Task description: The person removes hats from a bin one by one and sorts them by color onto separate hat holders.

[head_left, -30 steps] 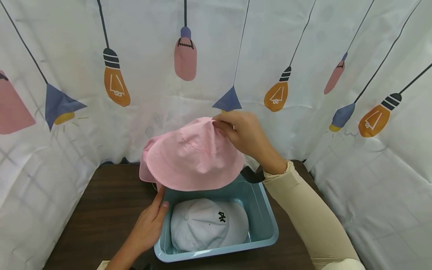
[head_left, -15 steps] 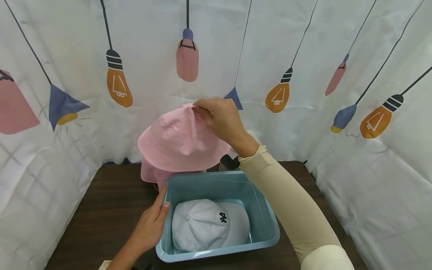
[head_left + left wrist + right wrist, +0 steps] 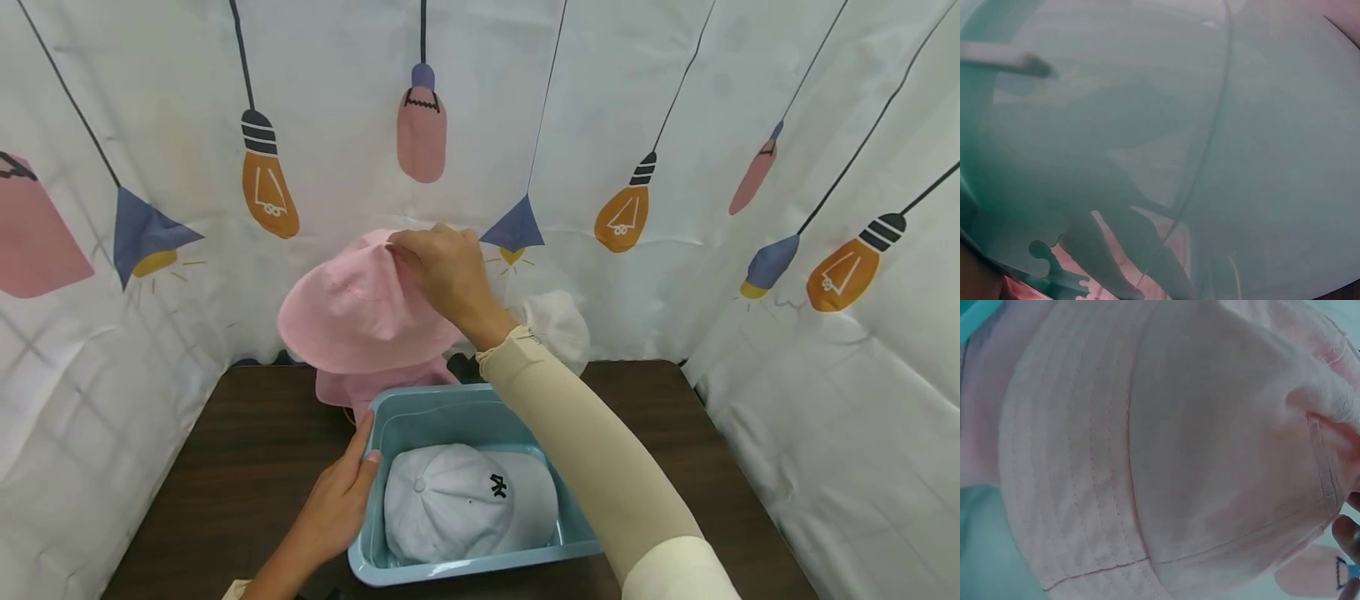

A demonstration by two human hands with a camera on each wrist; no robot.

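My right hand [image 3: 450, 275] pinches a pink bucket hat [image 3: 360, 308] by its crown and holds it up beyond the far left of a blue plastic tub [image 3: 420, 402]. In the right wrist view the bucket hat [image 3: 1210, 437] fills most of the frame, its stitched brim to the left; fingertips [image 3: 1347, 537] show at the right edge. My left hand [image 3: 330, 508] rests against the tub's left side, index finger straight along the wall and thumb at the rim. A white baseball cap [image 3: 450, 504] with a dark emblem lies inside the tub. The tub's wall [image 3: 1285, 156] fills the left wrist view.
Below the held hat, another pink cloth item [image 3: 337, 387] lies behind the tub. A white hat [image 3: 558, 325] stands at the back, partly behind the right arm. White lamp-print curtains [image 3: 337, 100] surround the dark wooden table [image 3: 225, 467].
My right hand has carried the pink bucket hat leftward and back, from above the tub's rear to beyond it. The white hat at the back has come into view. My left hand stays by the tub.
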